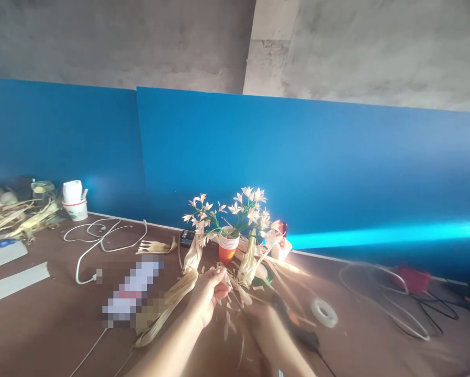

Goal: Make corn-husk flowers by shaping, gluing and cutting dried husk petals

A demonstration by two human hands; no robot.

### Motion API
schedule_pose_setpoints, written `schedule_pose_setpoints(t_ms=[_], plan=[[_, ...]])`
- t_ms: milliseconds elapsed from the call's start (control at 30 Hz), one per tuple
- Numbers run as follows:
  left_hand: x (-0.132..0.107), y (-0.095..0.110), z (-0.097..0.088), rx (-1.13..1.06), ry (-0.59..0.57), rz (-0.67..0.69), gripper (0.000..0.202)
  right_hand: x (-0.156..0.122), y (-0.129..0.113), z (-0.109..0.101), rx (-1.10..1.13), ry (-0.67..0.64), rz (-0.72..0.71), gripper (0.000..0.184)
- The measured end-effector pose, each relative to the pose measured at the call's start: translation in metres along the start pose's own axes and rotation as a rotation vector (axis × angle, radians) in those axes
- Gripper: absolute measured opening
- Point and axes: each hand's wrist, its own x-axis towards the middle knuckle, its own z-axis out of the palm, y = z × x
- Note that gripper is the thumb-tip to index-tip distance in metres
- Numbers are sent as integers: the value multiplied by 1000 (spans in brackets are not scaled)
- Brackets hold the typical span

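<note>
My left hand (210, 294) is closed in a pinch over the middle of the table, near the paper cup (227, 250). Whatever small thing lies between its fingertips I cannot make out. Beside it, my right hand (260, 315) is smeared by motion, so its fingers do not show clearly. Close to the right hand's right side is a blurred dark tool (298, 331) with a cord. Pale flowers (254, 209) on green stems stand in the cup. Dried corn husks (247, 262) lie around it, and husk scraps (229, 323) are scattered below my hands.
A tape roll (324, 313) lies to the right, with loose cables (427, 309) and a red object (413, 279) farther off. At left are a white cable (89, 251), a white cup (76, 208) and a husk pile (23, 217). A blue partition (219, 146) runs behind the table.
</note>
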Motion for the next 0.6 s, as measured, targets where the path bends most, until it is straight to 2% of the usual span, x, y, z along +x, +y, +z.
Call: schedule_pose_setpoints(t_ms=[100, 200, 400, 600], plan=[[-3, 1, 5, -113, 94, -34, 19, 0, -2, 1, -11, -3, 6, 27], [-3, -1, 6, -145, 127, -44, 18, -2, -6, 0, 2, -8, 18, 26], [-1, -5, 3, -83, 113, -2, 22, -9, -15, -1, 143, -67, 121, 31], [-6, 0, 6, -81, 128, -25, 17, -11, -17, 1, 191, -50, 123, 32]])
